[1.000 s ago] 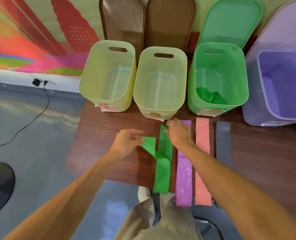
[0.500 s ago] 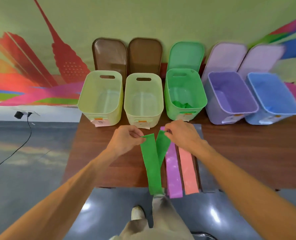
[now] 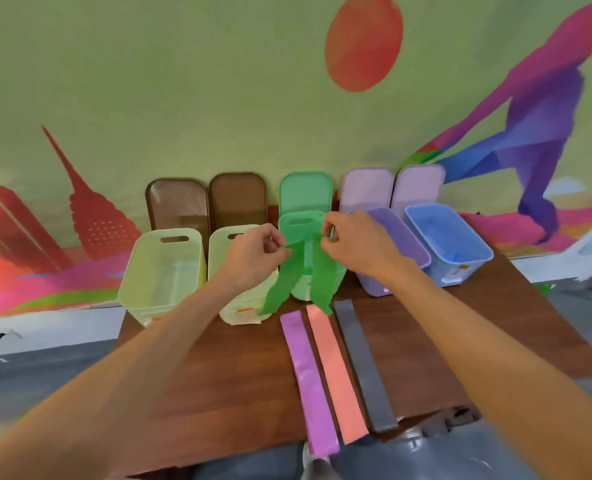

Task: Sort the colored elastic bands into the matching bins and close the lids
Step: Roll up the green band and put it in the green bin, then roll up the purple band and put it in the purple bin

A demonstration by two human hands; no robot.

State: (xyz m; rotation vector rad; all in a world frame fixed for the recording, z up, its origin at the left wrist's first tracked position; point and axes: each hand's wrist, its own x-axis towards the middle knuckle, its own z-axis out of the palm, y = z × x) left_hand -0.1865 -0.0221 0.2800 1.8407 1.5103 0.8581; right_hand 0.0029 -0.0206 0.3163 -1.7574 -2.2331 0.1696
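Left hand (image 3: 253, 259), right hand (image 3: 356, 245) fingers pinch green band (image 3: 280, 282), now raised off table (image 3: 218, 375) to green bin (image 3: 301, 287) (drop likely next).

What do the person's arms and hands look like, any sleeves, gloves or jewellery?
The left arm and right arm are bare to the frame edge, no sleeves. The left hand and right hand wear no gloves, and no watch, bracelet or ring is visible. Blur hides finer marks.

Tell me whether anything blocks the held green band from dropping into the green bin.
Nothing visible does. The left hand and right hand pinch the green elastic band by the open green plastic bin; its green lid stands behind it, off the opening.
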